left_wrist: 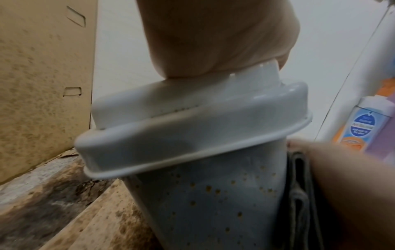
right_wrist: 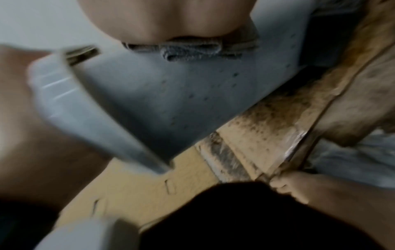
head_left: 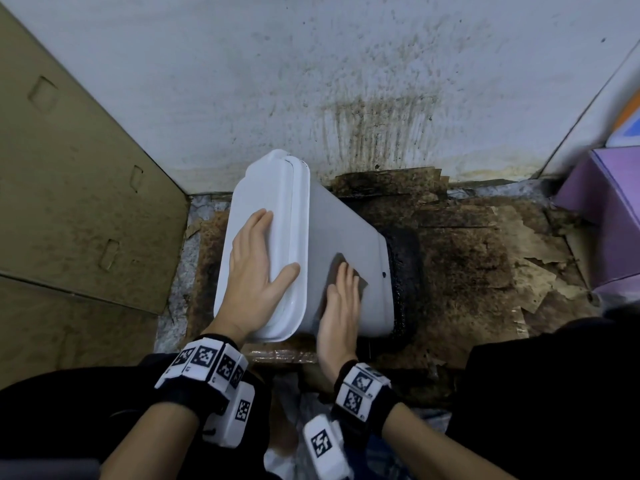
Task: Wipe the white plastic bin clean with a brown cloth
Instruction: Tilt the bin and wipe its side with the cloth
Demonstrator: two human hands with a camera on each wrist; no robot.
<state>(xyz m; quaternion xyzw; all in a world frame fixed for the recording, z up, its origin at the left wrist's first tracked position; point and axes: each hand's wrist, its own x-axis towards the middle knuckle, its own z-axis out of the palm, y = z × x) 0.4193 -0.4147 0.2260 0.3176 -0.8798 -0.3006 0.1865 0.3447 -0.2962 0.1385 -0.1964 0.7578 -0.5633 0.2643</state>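
From the head view, the wiping step is under way: the bin [head_left: 332, 244] is lying tilted on stained cardboard [head_left: 467, 258] by the wall, lid end to the left. The left hand [head_left: 258, 268] is lying flat and spread on the lid [head_left: 263, 188], thumb reaching over the rim, steadying it. The right hand [head_left: 339, 299] is pressing the cloth [head_left: 360, 282] against the bin's side with straight fingers, forearm coming in from below.

From the left wrist, the palm is bearing down on the lid [left_wrist: 162, 101]. Brown specks are dotting the near wall of the bin [left_wrist: 213, 194], so the next move, I judge, is calling for the cloth [left_wrist: 299, 186] to be brought round to this wall while the left hand is holding the bin firm.

From the right wrist, blurred, the heel of the hand is sitting on the folded cloth [right_wrist: 192, 49]; more specks are showing on the bin [right_wrist: 171, 94] below it.
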